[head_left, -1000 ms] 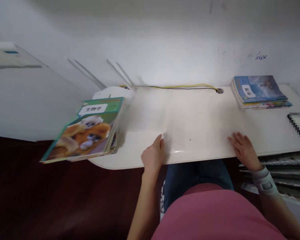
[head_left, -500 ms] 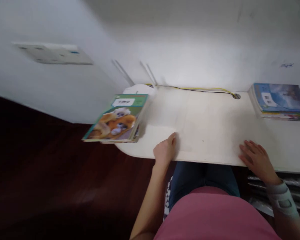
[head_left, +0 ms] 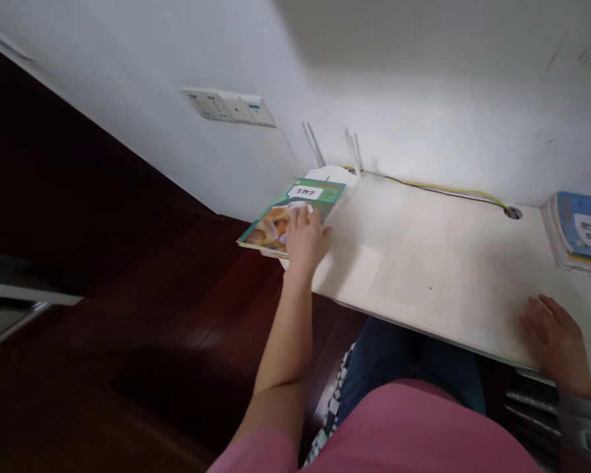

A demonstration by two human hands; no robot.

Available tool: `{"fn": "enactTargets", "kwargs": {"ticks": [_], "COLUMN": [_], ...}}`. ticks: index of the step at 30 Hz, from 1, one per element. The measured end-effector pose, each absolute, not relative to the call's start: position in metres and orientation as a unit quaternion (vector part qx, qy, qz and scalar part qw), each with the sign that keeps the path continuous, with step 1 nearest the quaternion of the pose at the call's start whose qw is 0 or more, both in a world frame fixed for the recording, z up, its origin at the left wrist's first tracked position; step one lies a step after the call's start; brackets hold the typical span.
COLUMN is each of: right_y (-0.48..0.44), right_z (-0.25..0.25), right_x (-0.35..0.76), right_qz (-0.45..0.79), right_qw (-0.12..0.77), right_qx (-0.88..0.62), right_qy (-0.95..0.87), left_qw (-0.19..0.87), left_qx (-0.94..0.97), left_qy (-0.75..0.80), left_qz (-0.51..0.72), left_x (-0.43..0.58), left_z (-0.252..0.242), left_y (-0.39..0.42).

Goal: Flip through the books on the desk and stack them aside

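My left hand [head_left: 305, 240] lies over the right part of a stack of textbooks at the desk's left end. Its fingers rest apart on the top book [head_left: 262, 231], which has a green cover with an animal picture, and the thumb sticks out past the right edge. The stack juts over the desk's rounded corner. My right hand [head_left: 559, 341], partly blurred, hovers at or just above the front of the white desk [head_left: 423, 256], fingers apart and holding nothing. Whether it touches the surface I cannot tell. Beyond it, a second stack of blue-covered textbooks [head_left: 588, 226] sits at the right.
Behind the left stack stands a white router [head_left: 331, 173] with upright antennas. A yellow and black cable [head_left: 448, 189] runs along the wall into a desk hole [head_left: 513, 213]. Wall sockets [head_left: 229, 107] are at the left, above a dark red floor [head_left: 177, 295].
My left hand has moved left and forward from the desk's front edge onto the green textbook. The view has turned left. My right hand stays near the front edge.
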State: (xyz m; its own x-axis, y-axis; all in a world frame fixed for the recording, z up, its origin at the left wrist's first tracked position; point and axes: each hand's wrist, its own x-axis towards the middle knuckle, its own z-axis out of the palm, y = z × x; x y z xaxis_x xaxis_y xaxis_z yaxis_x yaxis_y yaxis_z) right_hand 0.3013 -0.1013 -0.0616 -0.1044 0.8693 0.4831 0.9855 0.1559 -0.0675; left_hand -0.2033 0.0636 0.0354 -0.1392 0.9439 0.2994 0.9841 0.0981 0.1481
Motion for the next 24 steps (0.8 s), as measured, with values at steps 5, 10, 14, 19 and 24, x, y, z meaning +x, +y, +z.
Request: {"fn": "enactTargets", "kwargs": {"ticks": [5, 10, 14, 19, 24], "right_y": [-0.099, -0.101, -0.1, -0.1, -0.101], "right_z": [-0.071, -0.077, -0.074, -0.071, -0.072], "right_x": [0.296, 0.3, 0.3, 0.298, 0.297], "right_qz": [-0.141, -0.132, -0.134, -0.142, -0.139], "right_qw": [0.227, 0.211, 0.212, 0.232, 0.234], "right_qx": [-0.645, -0.649, -0.638, -0.613, -0.609], "right_qy": [-0.716, -0.719, -0.728, -0.742, -0.745], "left_qw": [-0.004, 0.059, 0.074, 0.009, 0.057], "left_qx": [-0.624, -0.611, -0.616, -0.645, -0.665], "left_qy": [-0.781, -0.789, -0.782, -0.755, -0.736], "left_qz": [-0.015, 0.034, 0.059, 0.118, 0.114], "left_x": [-0.226, -0.209, -0.205, -0.217, -0.219], "left_z": [0.024, 0.017, 0.028, 0.054, 0.066], "left_y": [0.085, 0.07, 0.058, 0.056, 0.062]}}
